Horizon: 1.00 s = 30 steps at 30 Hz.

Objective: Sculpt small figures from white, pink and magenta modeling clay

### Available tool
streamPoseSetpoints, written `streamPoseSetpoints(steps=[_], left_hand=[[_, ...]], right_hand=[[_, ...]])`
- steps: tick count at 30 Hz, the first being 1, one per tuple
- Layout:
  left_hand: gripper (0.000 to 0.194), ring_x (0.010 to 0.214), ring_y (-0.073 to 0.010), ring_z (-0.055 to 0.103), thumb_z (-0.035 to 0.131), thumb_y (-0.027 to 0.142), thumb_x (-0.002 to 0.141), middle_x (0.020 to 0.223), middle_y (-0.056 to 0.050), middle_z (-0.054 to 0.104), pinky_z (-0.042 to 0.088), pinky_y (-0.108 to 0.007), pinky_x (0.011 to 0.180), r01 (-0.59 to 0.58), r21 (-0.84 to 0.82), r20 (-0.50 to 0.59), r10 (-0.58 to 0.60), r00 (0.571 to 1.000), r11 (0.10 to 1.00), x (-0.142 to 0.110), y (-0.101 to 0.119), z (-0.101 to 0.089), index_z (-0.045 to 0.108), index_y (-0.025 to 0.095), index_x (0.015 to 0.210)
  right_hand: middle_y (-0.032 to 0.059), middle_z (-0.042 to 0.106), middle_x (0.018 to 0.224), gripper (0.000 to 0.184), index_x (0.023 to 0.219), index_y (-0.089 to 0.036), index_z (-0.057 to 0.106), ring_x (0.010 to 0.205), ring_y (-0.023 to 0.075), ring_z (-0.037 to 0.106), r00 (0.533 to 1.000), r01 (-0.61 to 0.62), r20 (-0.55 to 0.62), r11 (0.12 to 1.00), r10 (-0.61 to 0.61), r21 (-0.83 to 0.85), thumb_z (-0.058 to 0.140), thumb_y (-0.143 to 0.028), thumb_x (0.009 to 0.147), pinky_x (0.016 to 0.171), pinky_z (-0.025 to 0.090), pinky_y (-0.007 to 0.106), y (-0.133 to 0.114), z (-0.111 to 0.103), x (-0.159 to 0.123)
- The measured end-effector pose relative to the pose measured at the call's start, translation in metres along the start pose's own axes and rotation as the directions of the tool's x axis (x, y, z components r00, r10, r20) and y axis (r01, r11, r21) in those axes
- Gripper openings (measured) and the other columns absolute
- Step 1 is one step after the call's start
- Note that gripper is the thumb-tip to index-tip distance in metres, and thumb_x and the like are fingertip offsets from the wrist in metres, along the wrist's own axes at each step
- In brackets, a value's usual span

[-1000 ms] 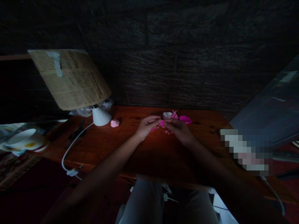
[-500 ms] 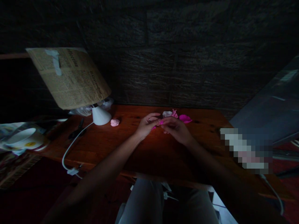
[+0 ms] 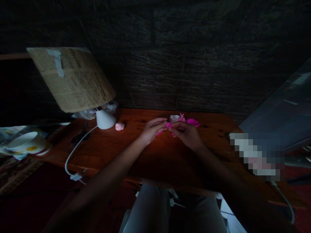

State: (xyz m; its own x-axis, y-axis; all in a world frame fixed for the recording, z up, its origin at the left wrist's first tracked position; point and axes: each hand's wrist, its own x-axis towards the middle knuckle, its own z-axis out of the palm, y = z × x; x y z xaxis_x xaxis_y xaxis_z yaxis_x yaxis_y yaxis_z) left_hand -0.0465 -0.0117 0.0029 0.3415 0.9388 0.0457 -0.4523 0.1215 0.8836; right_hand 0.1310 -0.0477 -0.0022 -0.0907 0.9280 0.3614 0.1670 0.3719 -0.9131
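Observation:
Over the wooden table [image 3: 155, 161], my left hand [image 3: 152, 130] and my right hand [image 3: 188, 133] meet at the fingertips. Between them they pinch a small magenta piece of soft modelling clay [image 3: 168, 124]. More magenta [image 3: 159, 133] shows just below my left fingers; whether it joins the pinched piece I cannot tell. Behind my right hand lie a whitish lump [image 3: 174, 118], a knobbly pink piece [image 3: 182, 117] and a flat magenta piece [image 3: 193, 122]. A pale pink clay lump [image 3: 119, 126] sits apart, to the left.
A lamp with a newsprint shade [image 3: 77, 81] stands at the left on a white base [image 3: 105, 120]; its white cable [image 3: 66, 161] hangs over the front edge. Dark scissors [image 3: 81, 135] and a white round container [image 3: 26, 144] are nearby. A blurred-out object [image 3: 255, 157] lies at right.
My fingers have shifted slightly around the magenta clay, and my right hand is a little farther right. The things on the table lie as before.

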Motion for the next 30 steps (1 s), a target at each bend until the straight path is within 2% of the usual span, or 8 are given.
streamPoseSetpoints(steps=[7, 11, 14, 21, 30], left_hand=[[0.039, 0.078, -0.0122, 0.073, 0.090, 0.019, 0.059, 0.086, -0.005, 0.078, 0.056, -0.024, 0.080, 0.012, -0.022, 0.047, -0.011, 0.999, 1.000, -0.002, 0.003, 0.003, 0.074, 0.013, 0.094], [0.039, 0.077, -0.0126, 0.072, 0.091, 0.021, 0.058, 0.087, -0.006, 0.078, 0.055, -0.024, 0.076, -0.040, 0.020, -0.003, 0.040, 0.999, 0.999, -0.001, 0.001, 0.002, 0.074, 0.013, 0.093], [0.041, 0.076, -0.0128, 0.071, 0.090, 0.022, 0.057, 0.088, -0.005, 0.077, 0.054, -0.024, 0.074, -0.092, 0.069, -0.030, 0.094, 0.995, 0.993, 0.000, -0.002, -0.001, 0.074, 0.014, 0.094], [0.044, 0.079, -0.0136, 0.070, 0.089, 0.023, 0.059, 0.088, -0.003, 0.077, 0.052, -0.029, 0.081, -0.145, 0.161, 0.030, 0.142, 0.989, 0.976, 0.001, -0.005, -0.003, 0.072, 0.016, 0.099], [0.042, 0.073, -0.0112, 0.069, 0.086, 0.019, 0.061, 0.086, -0.002, 0.076, 0.053, -0.024, 0.072, -0.130, 0.120, 0.019, 0.129, 0.991, 0.984, 0.000, -0.003, 0.000, 0.072, 0.016, 0.100]], right_hand=[[0.0044, 0.077, 0.089, 0.025, 0.089, -0.023, 0.074, 0.061, 0.0183, 0.070, 1.000, -0.021, -0.019, 1.000, 0.021, -0.019, 0.077, -0.043, 0.075, 0.057, 0.059, 0.035, -0.003, 0.000, 0.000], [0.0048, 0.076, 0.096, 0.033, 0.093, -0.024, 0.071, 0.070, 0.0195, 0.071, 0.996, -0.076, -0.034, 0.992, 0.080, 0.102, 0.082, -0.045, 0.069, 0.058, 0.060, 0.034, -0.007, 0.000, 0.002], [0.0031, 0.075, 0.092, 0.040, 0.099, -0.025, 0.069, 0.062, 0.0162, 0.068, 0.987, -0.161, 0.006, 0.966, 0.163, 0.202, 0.083, -0.045, 0.068, 0.056, 0.056, 0.032, -0.011, -0.001, 0.003], [0.0003, 0.074, 0.080, 0.050, 0.103, -0.023, 0.066, 0.059, 0.0158, 0.066, 0.961, -0.267, 0.002, 0.922, 0.277, 0.282, 0.086, -0.043, 0.062, 0.057, 0.051, 0.031, -0.013, 0.000, 0.003], [-0.0008, 0.071, 0.078, 0.044, 0.103, -0.022, 0.068, 0.058, 0.0124, 0.059, 0.963, -0.256, -0.002, 0.914, 0.271, 0.315, 0.083, -0.034, 0.063, 0.056, 0.046, 0.029, -0.007, -0.002, 0.005]])
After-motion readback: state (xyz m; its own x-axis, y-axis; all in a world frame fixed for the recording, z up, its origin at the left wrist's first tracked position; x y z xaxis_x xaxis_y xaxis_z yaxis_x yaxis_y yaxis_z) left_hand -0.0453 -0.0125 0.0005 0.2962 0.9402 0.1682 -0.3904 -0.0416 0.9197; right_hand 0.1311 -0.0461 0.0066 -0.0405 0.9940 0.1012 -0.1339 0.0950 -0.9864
